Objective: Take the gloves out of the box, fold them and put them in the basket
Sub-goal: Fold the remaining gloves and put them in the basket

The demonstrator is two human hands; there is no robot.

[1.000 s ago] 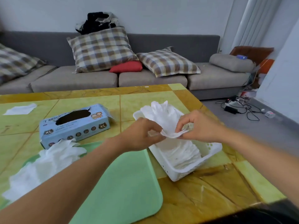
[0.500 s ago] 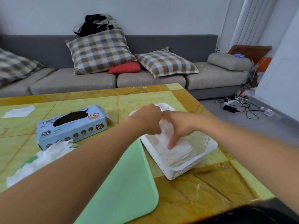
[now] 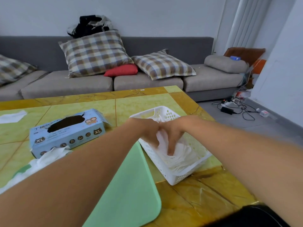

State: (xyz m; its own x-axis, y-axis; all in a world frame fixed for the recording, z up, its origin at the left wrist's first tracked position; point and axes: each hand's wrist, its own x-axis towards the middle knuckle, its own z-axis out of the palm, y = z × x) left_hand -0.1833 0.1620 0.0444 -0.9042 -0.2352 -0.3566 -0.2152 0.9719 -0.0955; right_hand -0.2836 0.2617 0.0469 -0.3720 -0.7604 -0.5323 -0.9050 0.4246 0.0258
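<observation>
A white perforated basket [image 3: 186, 175] stands on the table right of centre, holding a stack of folded white gloves [image 3: 184, 157]. Both my hands reach down into it side by side. My right hand [image 3: 173, 134] presses straight fingers onto the top of the stack. Beside it, my left hand [image 3: 148, 129] points its fingers down onto the gloves at the basket's left wall. The blue glove box [image 3: 65, 135], marked XL, lies to the left with its dark opening facing up. A heap of loose white gloves [image 3: 47, 158] lies in front of the box, partly hidden by my left forearm.
A green mat [image 3: 131, 185] lies on the yellow-green table [image 3: 213, 190] between the heap and the basket. One white sheet [image 3: 13, 116] rests at the far left. Beyond the table stands a grey sofa [image 3: 147, 81] with cushions. Cables lie on the floor at right.
One second ago both hands held a folded glove above the basket. They have lowered it into the basket and now press on the stack. The view has shifted slightly.
</observation>
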